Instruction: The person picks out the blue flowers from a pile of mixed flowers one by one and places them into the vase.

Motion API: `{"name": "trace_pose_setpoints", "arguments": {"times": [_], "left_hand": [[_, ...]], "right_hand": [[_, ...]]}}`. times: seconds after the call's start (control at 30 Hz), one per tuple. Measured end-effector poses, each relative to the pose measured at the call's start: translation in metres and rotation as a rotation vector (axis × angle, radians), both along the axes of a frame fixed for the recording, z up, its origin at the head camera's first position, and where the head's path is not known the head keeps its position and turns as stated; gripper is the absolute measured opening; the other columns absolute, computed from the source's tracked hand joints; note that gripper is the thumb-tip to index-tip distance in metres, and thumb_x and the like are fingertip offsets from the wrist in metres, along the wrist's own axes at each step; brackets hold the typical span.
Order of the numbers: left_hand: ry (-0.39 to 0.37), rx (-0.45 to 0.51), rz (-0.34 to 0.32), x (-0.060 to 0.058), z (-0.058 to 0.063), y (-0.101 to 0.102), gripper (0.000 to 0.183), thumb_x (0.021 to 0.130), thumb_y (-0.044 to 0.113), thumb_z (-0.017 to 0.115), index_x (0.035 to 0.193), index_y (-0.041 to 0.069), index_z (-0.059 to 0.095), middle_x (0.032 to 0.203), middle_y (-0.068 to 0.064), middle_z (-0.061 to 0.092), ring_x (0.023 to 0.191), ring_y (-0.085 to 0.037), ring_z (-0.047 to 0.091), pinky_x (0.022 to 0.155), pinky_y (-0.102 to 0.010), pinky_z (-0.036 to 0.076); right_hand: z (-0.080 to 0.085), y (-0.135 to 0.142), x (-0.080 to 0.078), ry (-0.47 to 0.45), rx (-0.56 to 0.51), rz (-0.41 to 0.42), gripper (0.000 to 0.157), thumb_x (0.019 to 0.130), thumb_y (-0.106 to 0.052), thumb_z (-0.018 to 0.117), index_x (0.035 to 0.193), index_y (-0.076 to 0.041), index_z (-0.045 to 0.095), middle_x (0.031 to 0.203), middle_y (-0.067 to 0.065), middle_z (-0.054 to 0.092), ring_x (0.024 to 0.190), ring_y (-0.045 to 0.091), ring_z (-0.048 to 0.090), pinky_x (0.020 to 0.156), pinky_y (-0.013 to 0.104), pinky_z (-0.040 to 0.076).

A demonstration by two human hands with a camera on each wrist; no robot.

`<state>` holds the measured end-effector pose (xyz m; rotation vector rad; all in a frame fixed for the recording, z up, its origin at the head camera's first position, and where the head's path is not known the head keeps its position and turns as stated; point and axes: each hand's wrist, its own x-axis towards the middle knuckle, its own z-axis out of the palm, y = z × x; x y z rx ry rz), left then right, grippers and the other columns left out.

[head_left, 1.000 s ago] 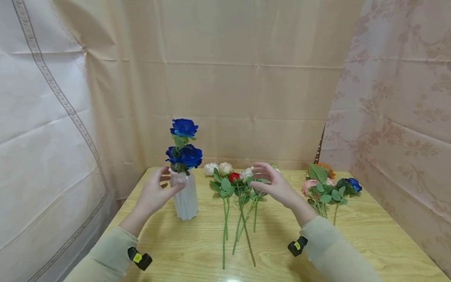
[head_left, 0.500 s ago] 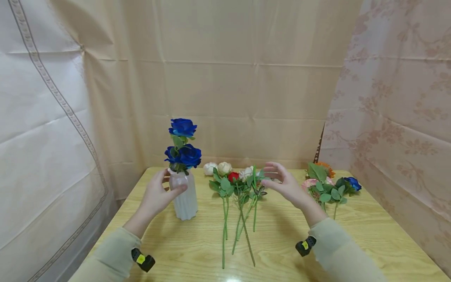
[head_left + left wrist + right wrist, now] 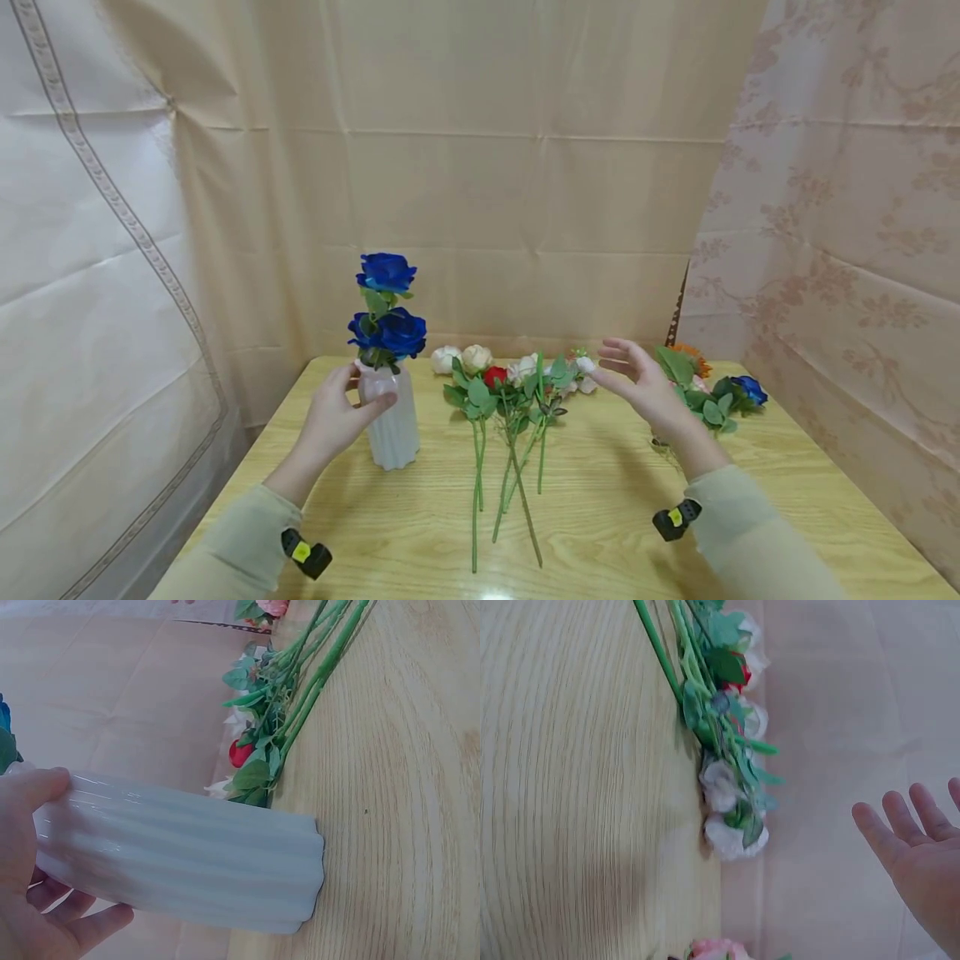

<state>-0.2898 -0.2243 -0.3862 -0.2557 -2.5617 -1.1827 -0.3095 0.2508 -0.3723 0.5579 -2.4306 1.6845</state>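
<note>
A white ribbed vase [image 3: 396,433] stands upright on the left part of the table, with blue roses [image 3: 403,332] rising from its mouth. My left hand [image 3: 330,417] holds the vase near its neck, thumb on the near side and fingers behind; the left wrist view shows the thumb [image 3: 46,786] and fingertips around the white wall. Held in the air, my right hand [image 3: 652,396] has extended fingers and nothing in them. It is between the middle flowers and the right-hand pile, partly covering that pile in the head view.
Several loose stems lie mid-table, with cream [image 3: 477,359], red [image 3: 495,377] and pale pink blooms [image 3: 736,836], their stalks pointing toward me. On the right lie an orange flower [image 3: 693,360], a blue rose [image 3: 748,390] and leaves. Curtains hang behind and on both sides.
My right hand has moved rightward, away from the middle flowers, leaving the pale pink blooms there uncovered. The left hand stays at the vase.
</note>
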Motion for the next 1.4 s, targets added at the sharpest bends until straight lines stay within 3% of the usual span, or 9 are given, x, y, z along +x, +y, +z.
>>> {"name": "trace_pose_setpoints", "arguments": {"times": [0.27, 0.53, 0.93, 1.4], "left_hand": [[0.024, -0.007, -0.004, -0.001, -0.001, -0.001, 0.079, 0.087, 0.060, 0.074, 0.141, 0.007, 0.052, 0.136, -0.015, 0.056, 0.123, -0.036, 0.053, 0.093, -0.056, 0.054], [0.052, -0.019, -0.001, -0.002, -0.006, -0.002, 0.076, 0.086, 0.061, 0.074, 0.138, 0.008, 0.056, 0.131, -0.014, 0.059, 0.119, -0.034, 0.056, 0.090, -0.054, 0.055], [0.035, 0.008, 0.000, 0.001, -0.007, -0.003, 0.076, 0.086, 0.059, 0.075, 0.137, 0.006, 0.055, 0.132, -0.014, 0.058, 0.119, -0.034, 0.055, 0.091, -0.054, 0.055], [0.035, 0.021, -0.012, -0.002, -0.003, -0.004, 0.075, 0.085, 0.059, 0.076, 0.135, 0.007, 0.055, 0.133, -0.013, 0.058, 0.121, -0.035, 0.054, 0.093, -0.056, 0.053]], "right_hand": [[-0.005, 0.026, -0.001, -0.017, 0.058, -0.088, 0.074, 0.101, -0.038, 0.065, 0.159, -0.010, 0.027, 0.156, 0.018, 0.038, 0.143, 0.041, 0.035, 0.102, 0.063, 0.042], [-0.013, 0.049, 0.001, -0.061, 0.075, -0.177, 0.082, 0.100, -0.047, 0.063, 0.161, -0.011, 0.022, 0.160, 0.021, 0.028, 0.147, 0.046, 0.026, 0.109, 0.072, 0.029], [-0.021, 0.075, 0.002, -0.125, 0.065, -0.263, 0.092, 0.100, -0.051, 0.060, 0.162, -0.005, 0.010, 0.163, 0.029, 0.016, 0.145, 0.053, 0.020, 0.108, 0.073, 0.026], [-0.035, 0.088, -0.003, -0.321, 0.168, -0.341, 0.105, 0.097, -0.064, 0.054, 0.162, 0.000, 0.001, 0.165, 0.031, -0.002, 0.146, 0.056, 0.008, 0.109, 0.075, 0.023]]}}
